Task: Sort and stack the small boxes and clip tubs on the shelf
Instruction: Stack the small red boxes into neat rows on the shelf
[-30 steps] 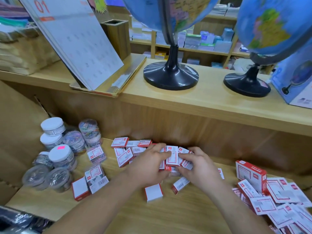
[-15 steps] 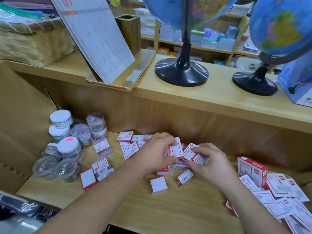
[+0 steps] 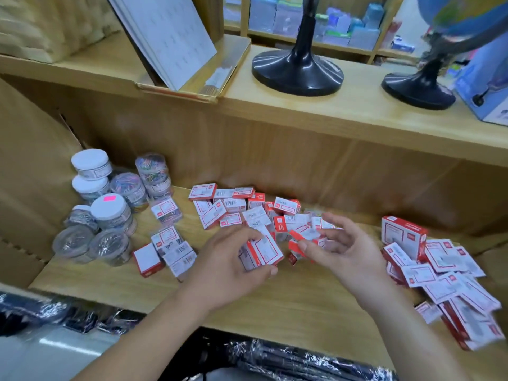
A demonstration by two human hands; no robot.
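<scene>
A stack (image 3: pixel 261 251) is clasped in the left grip (image 3: pixel 231 265), just in front of the pile (image 3: pixel 247 213), seemingly so that another box (image 3: pixel 298 236) (pinched in the right grip (image 3: pixel 343 251)) can be added; tubs (image 3: pixel 110 213) are grouped left of the pile.

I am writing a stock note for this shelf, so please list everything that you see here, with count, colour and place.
boxes: many, red and white, one pile mid lower shelf, one at its right
tubs: about eight, clear, some white-lidded, lower shelf, left
calendar: one, white, upper shelf
globe stands: two, black, upper shelf
blue box: one, blue, upper shelf, far right
left hand: one, grips a box
right hand: one, above the middle pile, grip blurred
</scene>
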